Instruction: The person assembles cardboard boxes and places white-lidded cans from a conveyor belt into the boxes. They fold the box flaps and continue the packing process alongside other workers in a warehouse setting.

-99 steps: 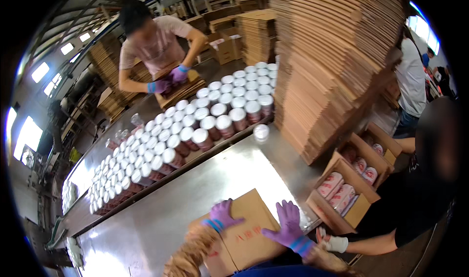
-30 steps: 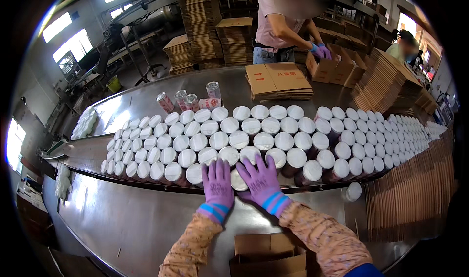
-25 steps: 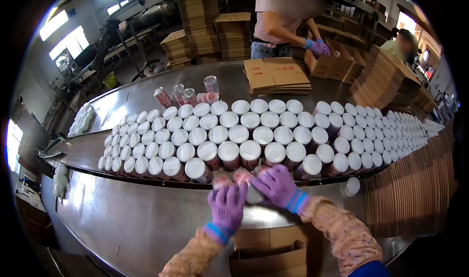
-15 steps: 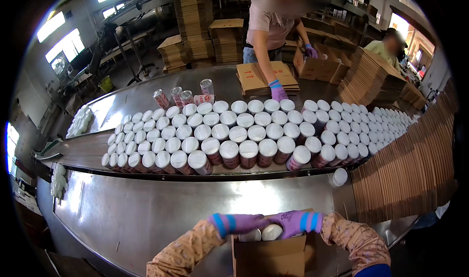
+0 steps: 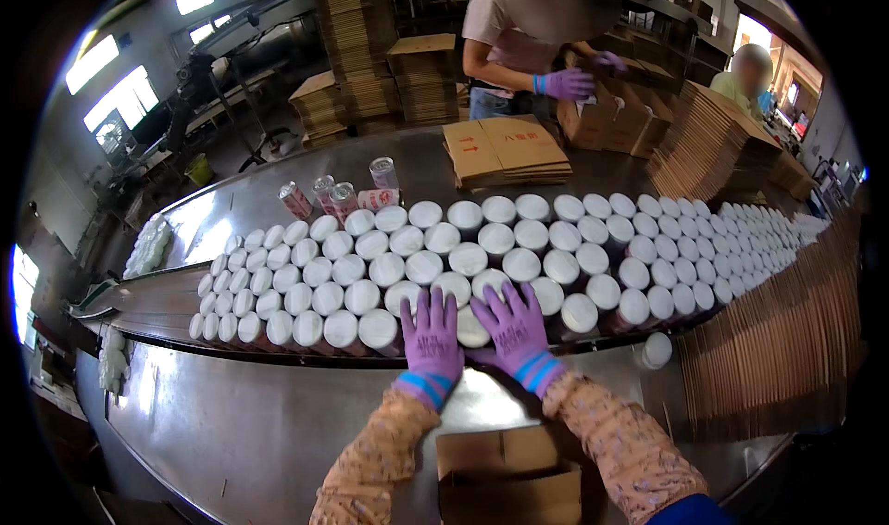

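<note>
Both my hands wear purple gloves with blue cuffs and reach forward over the front row of white-lidded cans (image 5: 377,329). My left hand (image 5: 432,337) lies with fingers stretched across the lids. Beside it, my right hand (image 5: 515,334) has its fingers spread, with one white lid (image 5: 473,331) showing between the hands. What the palms and thumbs touch underneath is hidden. Below my wrists, near the lower edge, stands a brown cardboard box (image 5: 507,504) with its flaps partly across the top; its contents are not visible.
A metal worktable (image 5: 278,414) borders the can conveyor. Flat cartons form a long stack (image 5: 773,340) at right; a single white-lidded can (image 5: 657,350) stands before it. Across, a co-worker's gloved hand (image 5: 567,84) is over open boxes (image 5: 607,118). Several unlidded-looking cans (image 5: 378,198) stand or lie beyond the rows.
My hands have left the box and moved forward onto the cans. The box's flaps now cover more of its top. The co-worker's hand has lifted from beside the flat cartons toward the boxes.
</note>
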Motion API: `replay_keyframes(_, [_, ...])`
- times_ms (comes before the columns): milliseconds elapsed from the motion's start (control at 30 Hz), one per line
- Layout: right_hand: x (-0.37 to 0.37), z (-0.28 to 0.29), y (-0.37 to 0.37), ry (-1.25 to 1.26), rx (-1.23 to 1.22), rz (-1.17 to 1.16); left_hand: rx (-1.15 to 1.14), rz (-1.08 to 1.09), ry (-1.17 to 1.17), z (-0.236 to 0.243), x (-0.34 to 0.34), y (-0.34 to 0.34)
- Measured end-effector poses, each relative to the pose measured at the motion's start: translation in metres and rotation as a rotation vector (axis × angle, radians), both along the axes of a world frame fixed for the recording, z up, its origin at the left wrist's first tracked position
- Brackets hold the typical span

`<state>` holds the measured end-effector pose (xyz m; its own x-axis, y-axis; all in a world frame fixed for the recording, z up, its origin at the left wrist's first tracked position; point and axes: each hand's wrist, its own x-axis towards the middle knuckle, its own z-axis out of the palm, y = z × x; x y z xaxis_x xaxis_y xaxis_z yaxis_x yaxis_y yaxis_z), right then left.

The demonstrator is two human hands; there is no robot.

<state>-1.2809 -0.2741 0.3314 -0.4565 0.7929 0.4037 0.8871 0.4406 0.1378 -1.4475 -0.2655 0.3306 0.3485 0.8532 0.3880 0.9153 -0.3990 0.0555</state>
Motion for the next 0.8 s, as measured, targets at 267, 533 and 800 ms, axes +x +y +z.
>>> replay_keyframes(267, [0.025,0.037,-0.046,-0.104,0.182,0.451,0.359,-0.234,-0.186,0.005,-0.015,-0.105])
replay_keyframes(533, [-0.002,0.062,-0.138,0.06,-1.256,0.189,-1.49,-0.505,-0.194,0.021,-0.031,-0.126])
replay_keyframes(800, [-0.01,0.053,-0.175,0.157,-1.845,0.017,-1.358,-0.713,0.249,0.006,-0.017,-0.166])
